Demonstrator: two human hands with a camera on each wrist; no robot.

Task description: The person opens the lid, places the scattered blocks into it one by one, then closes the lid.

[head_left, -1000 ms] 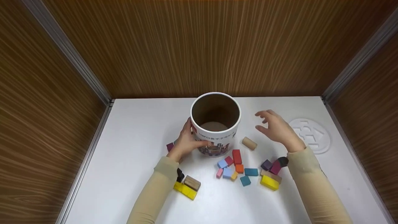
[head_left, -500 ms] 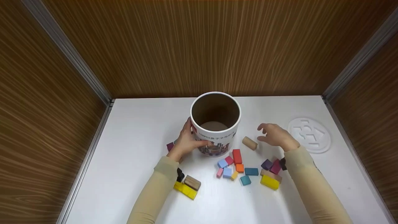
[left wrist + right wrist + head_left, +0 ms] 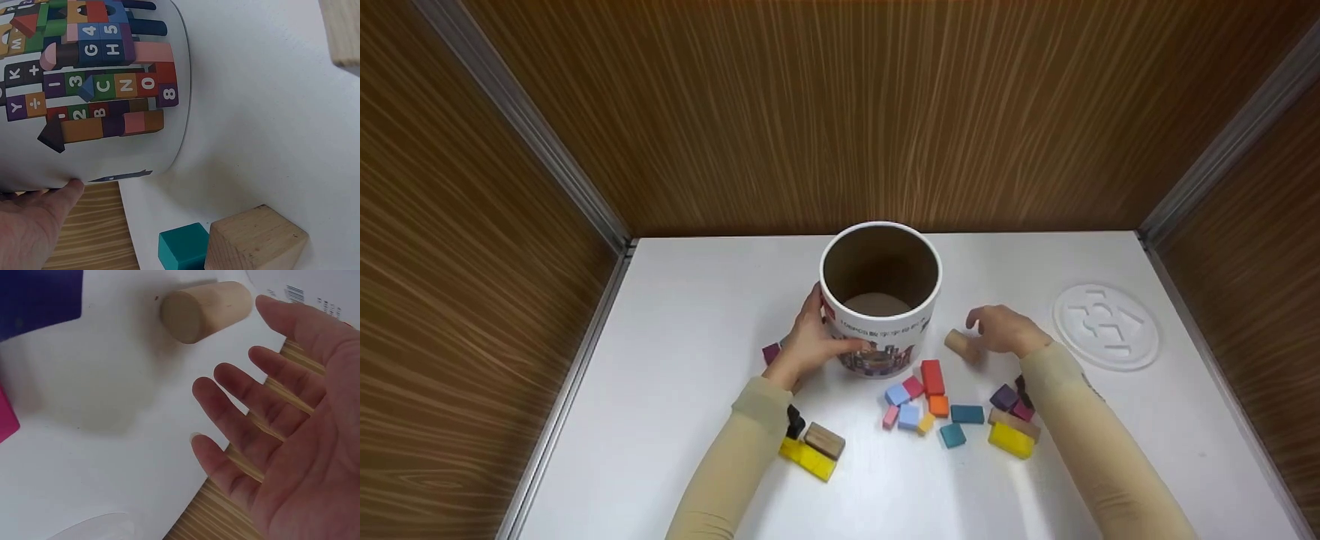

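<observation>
Open tub held on a white surface, loose blocks in front.
The surface (image 3: 697, 315) lies bare left of and behind the tub (image 3: 880, 300), walled on three sides. The left hand (image 3: 810, 341) curls round the tub's left wall. A lid (image 3: 1105, 325) lies near the right edge. The right hand (image 3: 1001, 330), fingers (image 3: 247, 410) spread and holding nothing, is just beside the cylinder (image 3: 960, 344) lying right of the tub.

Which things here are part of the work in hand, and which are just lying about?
In hand:
- left hand holding the open tub
- right hand, fingers spread, beside the wooden cylinder, not yet gripping it

Lying about:
- white lid
- red block
- yellow block
- teal block
</observation>
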